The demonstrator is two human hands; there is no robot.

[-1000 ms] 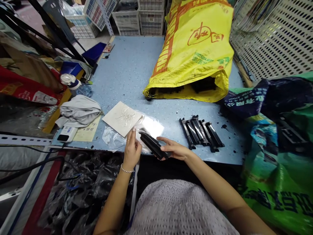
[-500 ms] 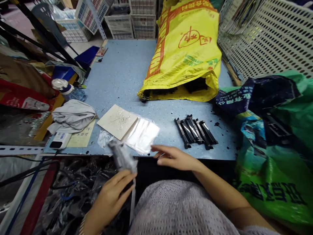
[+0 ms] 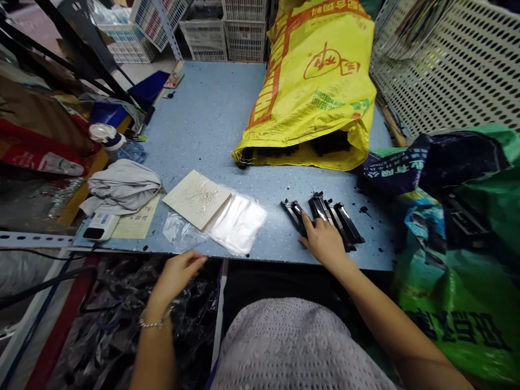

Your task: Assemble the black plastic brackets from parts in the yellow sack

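Observation:
Several black plastic parts [image 3: 345, 223] lie side by side on the blue table. My right hand [image 3: 323, 238] is over them, its fingertips closed on the leftmost parts [image 3: 294, 214], which sit a little apart from the rest. My left hand [image 3: 182, 271] hovers at the table's front edge with nothing in it, thumb and fingers slightly apart. Beyond it are a stack of clear plastic bags [image 3: 238, 223] and a beige square board [image 3: 197, 199] with small bits on top.
A yellow sack [image 3: 317, 81] with its mouth open lies on the table [image 3: 203, 119]. To the left are a grey cloth [image 3: 124, 187], a white device [image 3: 101, 226] and a bottle [image 3: 132, 150]. Green bags [image 3: 459, 292] stand at right. Bagged items [image 3: 179, 325] fill a container below.
The bagged item has left my left hand, which has drawn back. My right hand has moved right onto the black parts, and the leftmost ones have shifted left.

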